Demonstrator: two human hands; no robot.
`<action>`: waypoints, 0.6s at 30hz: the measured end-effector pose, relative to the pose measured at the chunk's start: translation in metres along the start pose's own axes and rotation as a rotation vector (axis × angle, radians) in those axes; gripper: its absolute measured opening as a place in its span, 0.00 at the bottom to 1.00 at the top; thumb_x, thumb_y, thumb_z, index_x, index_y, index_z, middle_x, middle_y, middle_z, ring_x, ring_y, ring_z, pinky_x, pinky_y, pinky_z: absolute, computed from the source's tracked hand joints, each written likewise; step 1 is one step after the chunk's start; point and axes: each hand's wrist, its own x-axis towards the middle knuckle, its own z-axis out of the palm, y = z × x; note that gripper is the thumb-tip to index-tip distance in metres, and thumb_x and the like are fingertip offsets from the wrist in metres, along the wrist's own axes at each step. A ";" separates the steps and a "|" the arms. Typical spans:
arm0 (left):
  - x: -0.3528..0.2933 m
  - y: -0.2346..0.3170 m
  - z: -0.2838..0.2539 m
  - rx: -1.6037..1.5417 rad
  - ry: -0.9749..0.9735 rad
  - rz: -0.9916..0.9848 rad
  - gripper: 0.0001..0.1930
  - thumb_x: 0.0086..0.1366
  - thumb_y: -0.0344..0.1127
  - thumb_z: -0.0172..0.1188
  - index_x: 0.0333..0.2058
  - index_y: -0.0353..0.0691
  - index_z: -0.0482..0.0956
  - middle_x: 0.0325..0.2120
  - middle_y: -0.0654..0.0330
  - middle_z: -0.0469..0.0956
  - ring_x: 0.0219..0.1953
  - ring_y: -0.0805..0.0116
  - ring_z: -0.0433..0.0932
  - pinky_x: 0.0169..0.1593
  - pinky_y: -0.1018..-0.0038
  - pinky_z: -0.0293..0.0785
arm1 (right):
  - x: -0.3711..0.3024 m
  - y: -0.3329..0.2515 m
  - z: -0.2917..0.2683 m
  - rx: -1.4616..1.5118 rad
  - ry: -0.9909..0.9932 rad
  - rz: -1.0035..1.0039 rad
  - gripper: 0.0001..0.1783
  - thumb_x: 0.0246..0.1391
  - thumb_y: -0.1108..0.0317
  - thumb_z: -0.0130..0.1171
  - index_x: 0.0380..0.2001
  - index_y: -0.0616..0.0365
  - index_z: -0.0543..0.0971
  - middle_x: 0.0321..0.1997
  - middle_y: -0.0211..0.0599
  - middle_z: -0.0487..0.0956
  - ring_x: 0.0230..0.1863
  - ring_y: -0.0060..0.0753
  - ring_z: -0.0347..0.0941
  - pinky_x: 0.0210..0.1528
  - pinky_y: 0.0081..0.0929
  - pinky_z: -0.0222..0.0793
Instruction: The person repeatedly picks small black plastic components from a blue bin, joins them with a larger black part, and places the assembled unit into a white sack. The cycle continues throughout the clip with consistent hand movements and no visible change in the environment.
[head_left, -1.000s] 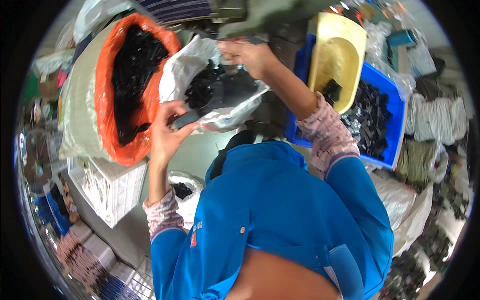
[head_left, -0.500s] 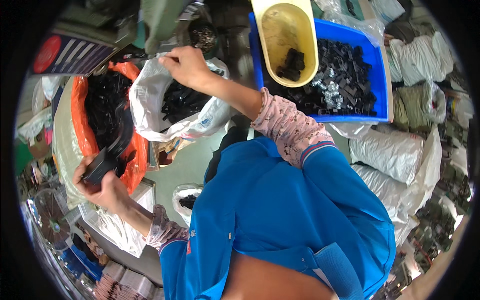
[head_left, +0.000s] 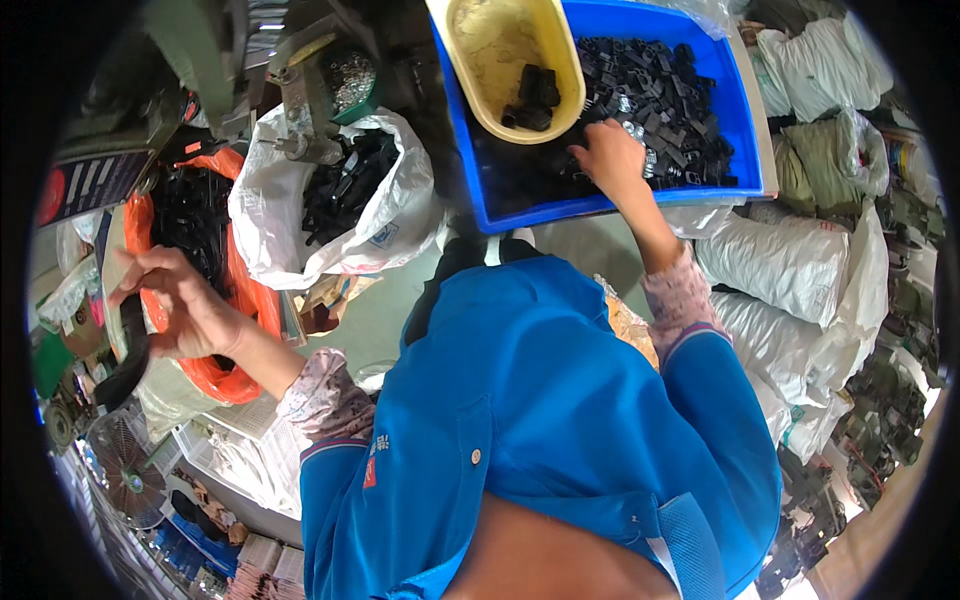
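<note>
My left hand (head_left: 190, 305) is out at the left, beside the orange bag (head_left: 262, 300) of glossy black parts. Its fingers curl loosely around the upper end of a curved black part (head_left: 126, 350), which hangs down past the thumb. Over at the blue bin (head_left: 600, 205), my right hand (head_left: 614, 158) dips among small black plastic pieces (head_left: 690, 130). The fingers there are bent, and whatever they grip is hidden. Next to them, a yellow tub (head_left: 570, 85) rests on the bin with a few black blocks (head_left: 535, 95) in it.
Between my hands stands a white sack (head_left: 270, 220) of black parts, below a metal press (head_left: 300, 130). A green bowl (head_left: 352, 85) of small metal pieces is behind it. Full white sacks (head_left: 780, 265) line the right side. A fan (head_left: 125, 470) stands at lower left.
My right hand has left the press and swung right into the blue bin. My left hand has carried the curved black part outward to the left, loosening its fingers. The view has shifted.
</note>
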 end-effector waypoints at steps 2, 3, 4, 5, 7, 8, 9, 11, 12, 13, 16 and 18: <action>0.000 -0.027 -0.013 -0.088 0.032 -0.181 0.40 0.39 0.18 0.67 0.57 0.25 0.67 0.38 0.64 0.75 0.46 0.65 0.69 0.64 0.59 0.61 | 0.011 -0.001 0.012 -0.054 -0.040 -0.007 0.15 0.46 0.57 0.68 0.31 0.58 0.82 0.40 0.44 0.79 0.40 0.50 0.78 0.41 0.45 0.75; -0.002 -0.045 -0.015 -0.144 0.052 -0.264 0.38 0.40 0.17 0.64 0.56 0.26 0.68 0.37 0.66 0.72 0.44 0.67 0.68 0.63 0.60 0.64 | 0.014 -0.001 0.017 -0.060 -0.053 -0.013 0.15 0.45 0.59 0.67 0.30 0.60 0.82 0.40 0.46 0.79 0.42 0.51 0.78 0.42 0.45 0.75; -0.015 -0.078 -0.016 -0.193 0.077 -0.299 0.35 0.42 0.17 0.62 0.55 0.34 0.71 0.37 0.66 0.70 0.43 0.69 0.67 0.59 0.63 0.68 | 0.012 -0.004 0.014 -0.075 -0.032 -0.043 0.13 0.44 0.62 0.66 0.30 0.61 0.82 0.40 0.47 0.79 0.42 0.52 0.78 0.42 0.45 0.75; -0.018 -0.089 -0.030 -0.218 0.134 -0.460 0.31 0.42 0.17 0.60 0.50 0.41 0.74 0.35 0.66 0.68 0.41 0.70 0.66 0.55 0.66 0.70 | 0.006 0.001 0.011 -0.078 -0.007 -0.027 0.13 0.44 0.62 0.65 0.31 0.60 0.81 0.39 0.46 0.79 0.41 0.52 0.78 0.41 0.45 0.75; -0.036 -0.127 -0.037 0.161 0.263 -0.563 0.22 0.46 0.19 0.58 0.43 0.42 0.74 0.34 0.65 0.66 0.37 0.71 0.64 0.37 0.75 0.69 | -0.005 0.004 0.000 -0.056 0.054 -0.054 0.13 0.44 0.64 0.64 0.33 0.60 0.81 0.37 0.45 0.78 0.39 0.50 0.78 0.39 0.45 0.75; -0.044 -0.138 -0.054 0.151 0.354 -0.718 0.16 0.52 0.22 0.58 0.42 0.41 0.74 0.32 0.63 0.66 0.33 0.71 0.64 0.29 0.77 0.64 | -0.015 0.007 -0.012 -0.030 0.092 -0.068 0.14 0.44 0.64 0.64 0.34 0.60 0.80 0.36 0.44 0.78 0.37 0.50 0.78 0.38 0.44 0.75; -0.053 -0.153 -0.067 0.268 0.450 -0.836 0.11 0.57 0.25 0.59 0.40 0.40 0.73 0.28 0.64 0.66 0.27 0.74 0.64 0.24 0.79 0.62 | -0.028 0.011 -0.022 -0.005 0.127 -0.076 0.14 0.44 0.65 0.64 0.35 0.59 0.80 0.34 0.44 0.78 0.36 0.49 0.78 0.37 0.43 0.75; -0.080 -0.178 -0.101 0.571 0.555 -0.975 0.09 0.64 0.32 0.61 0.41 0.39 0.73 0.22 0.67 0.64 0.18 0.78 0.61 0.17 0.82 0.58 | -0.054 0.016 -0.039 0.223 0.244 -0.331 0.15 0.43 0.69 0.65 0.38 0.58 0.79 0.33 0.41 0.78 0.34 0.45 0.78 0.34 0.40 0.75; -0.087 -0.197 -0.100 0.697 0.625 -1.034 0.09 0.64 0.34 0.61 0.41 0.40 0.73 0.22 0.67 0.65 0.18 0.79 0.62 0.18 0.82 0.59 | -0.067 0.019 -0.045 0.338 0.303 -0.455 0.17 0.43 0.71 0.65 0.40 0.57 0.79 0.32 0.40 0.78 0.33 0.43 0.77 0.32 0.38 0.75; -0.091 -0.213 -0.098 0.901 0.678 -1.103 0.11 0.64 0.35 0.63 0.41 0.38 0.74 0.24 0.65 0.70 0.19 0.78 0.65 0.18 0.83 0.58 | -0.081 0.015 -0.050 0.369 0.347 -0.551 0.18 0.42 0.73 0.66 0.41 0.57 0.79 0.32 0.38 0.78 0.32 0.41 0.77 0.30 0.35 0.74; -0.101 -0.229 -0.107 1.139 0.487 -1.372 0.13 0.63 0.36 0.65 0.41 0.36 0.75 0.31 0.59 0.77 0.28 0.69 0.79 0.21 0.81 0.67 | -0.109 0.005 -0.049 0.458 0.427 -0.690 0.20 0.39 0.77 0.67 0.41 0.60 0.80 0.32 0.37 0.78 0.29 0.38 0.76 0.28 0.31 0.74; -0.104 -0.233 -0.107 1.058 0.395 -1.479 0.13 0.62 0.35 0.65 0.42 0.36 0.75 0.32 0.60 0.77 0.31 0.67 0.81 0.24 0.77 0.72 | -0.115 0.008 -0.048 0.538 0.414 -0.673 0.19 0.40 0.77 0.62 0.41 0.59 0.80 0.30 0.36 0.77 0.30 0.38 0.76 0.29 0.31 0.73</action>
